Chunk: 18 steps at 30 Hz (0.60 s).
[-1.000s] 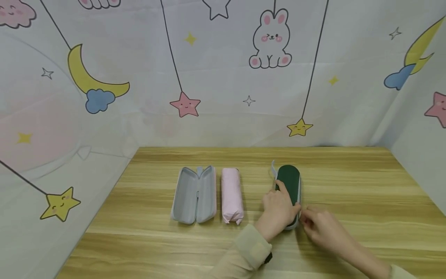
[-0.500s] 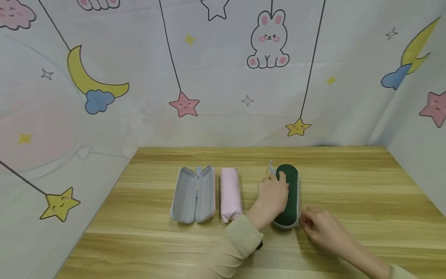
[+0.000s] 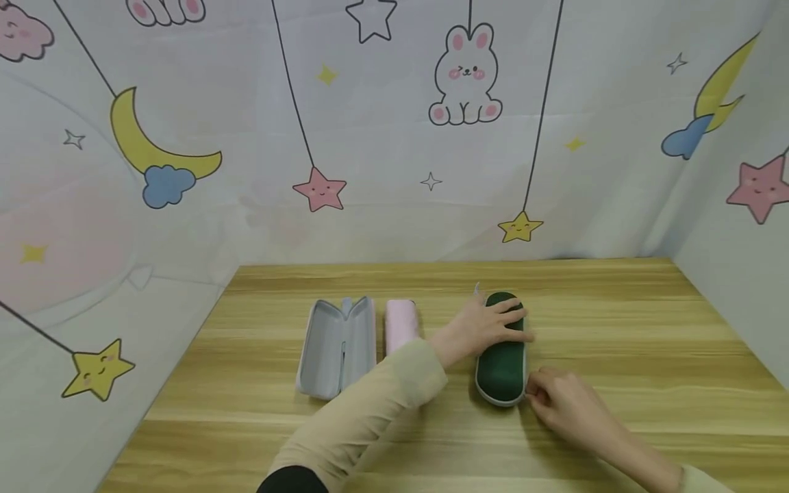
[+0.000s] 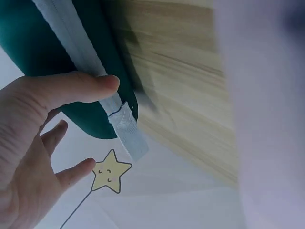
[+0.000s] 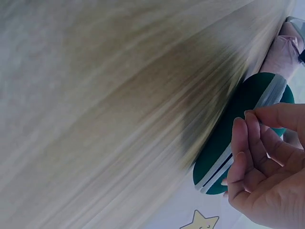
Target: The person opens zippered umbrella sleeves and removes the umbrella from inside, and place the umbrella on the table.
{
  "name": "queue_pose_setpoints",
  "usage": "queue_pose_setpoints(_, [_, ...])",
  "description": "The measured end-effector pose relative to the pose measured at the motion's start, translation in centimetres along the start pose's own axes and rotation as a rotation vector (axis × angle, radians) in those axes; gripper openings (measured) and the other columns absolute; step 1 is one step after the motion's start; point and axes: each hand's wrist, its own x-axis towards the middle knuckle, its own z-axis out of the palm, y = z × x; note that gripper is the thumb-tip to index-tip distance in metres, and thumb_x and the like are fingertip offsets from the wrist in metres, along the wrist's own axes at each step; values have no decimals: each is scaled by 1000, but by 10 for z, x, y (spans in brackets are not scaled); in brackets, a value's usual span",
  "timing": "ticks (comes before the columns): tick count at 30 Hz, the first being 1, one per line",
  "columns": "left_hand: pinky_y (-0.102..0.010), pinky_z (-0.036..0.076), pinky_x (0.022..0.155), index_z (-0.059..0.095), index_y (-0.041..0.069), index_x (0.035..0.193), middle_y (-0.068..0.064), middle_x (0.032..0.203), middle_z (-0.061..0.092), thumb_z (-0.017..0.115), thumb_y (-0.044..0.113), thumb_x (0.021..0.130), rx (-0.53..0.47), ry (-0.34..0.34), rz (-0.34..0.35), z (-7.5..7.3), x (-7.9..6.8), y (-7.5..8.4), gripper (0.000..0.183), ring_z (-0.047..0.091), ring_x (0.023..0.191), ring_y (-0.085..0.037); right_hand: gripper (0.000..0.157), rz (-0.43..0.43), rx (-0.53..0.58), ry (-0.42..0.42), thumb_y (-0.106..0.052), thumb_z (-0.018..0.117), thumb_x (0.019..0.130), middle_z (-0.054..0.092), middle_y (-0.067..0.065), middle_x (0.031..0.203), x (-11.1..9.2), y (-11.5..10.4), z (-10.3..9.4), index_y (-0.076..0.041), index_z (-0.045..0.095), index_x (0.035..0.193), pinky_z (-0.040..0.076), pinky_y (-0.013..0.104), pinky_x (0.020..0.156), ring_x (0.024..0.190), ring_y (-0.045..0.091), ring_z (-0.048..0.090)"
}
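Observation:
A dark green zip-up glasses case (image 3: 501,373) with a light grey zipper band lies lengthwise on the wooden table. Across its far part rests my left hand (image 3: 487,325), fingers spread over the top. In the left wrist view the thumb (image 4: 95,88) lies on the zipper band, close to a pale fabric tab (image 4: 131,136) at the case's end. At the near right side my right hand (image 3: 567,404) pinches at the zipper with thumb and fingertips; the zipper pull itself is hidden. In the right wrist view a dark gap shows in the zipper band (image 5: 217,167) beyond that hand.
To the left stands an opened case (image 3: 323,349) with grey lining. Between it and the green case lies a pink wrapped bundle (image 3: 402,325), partly covered by the left sleeve (image 3: 376,397). A printed curtain (image 3: 382,137) hangs behind the table.
My left hand has shifted from the near part of the green case to its far end, and its fingers have spread over the top. The right hand stays at the near right side.

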Motion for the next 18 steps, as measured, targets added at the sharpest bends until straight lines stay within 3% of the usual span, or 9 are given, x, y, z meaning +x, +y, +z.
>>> queue_pose_setpoints(3, [-43, 37, 112, 16, 56, 146, 16, 161, 13, 58, 43, 93, 0, -3, 23, 1, 4, 2, 69, 8, 151, -8, 19, -18, -5, -7, -3, 72, 77, 46, -15, 65, 0, 1, 1, -19, 62, 73, 33, 16, 51, 58, -6, 36])
queue_pose_setpoints(10, [-41, 36, 112, 21, 56, 145, 16, 161, 15, 55, 38, 95, -13, -32, 21, 2, 7, 5, 63, 9, 151, -9, 25, -78, -29, 79, 1, 74, 73, 41, -18, 63, -2, 2, 5, -21, 61, 70, 31, 15, 51, 58, -8, 33])
queue_pose_setpoints(18, [-40, 36, 112, 25, 54, 144, 14, 160, 20, 61, 43, 91, -73, -29, 0, 0, 6, 6, 65, 18, 149, -13, 26, -14, -58, 89, 1, 73, 71, 43, -17, 64, -6, 3, 1, -21, 59, 68, 32, 16, 52, 59, -6, 35])
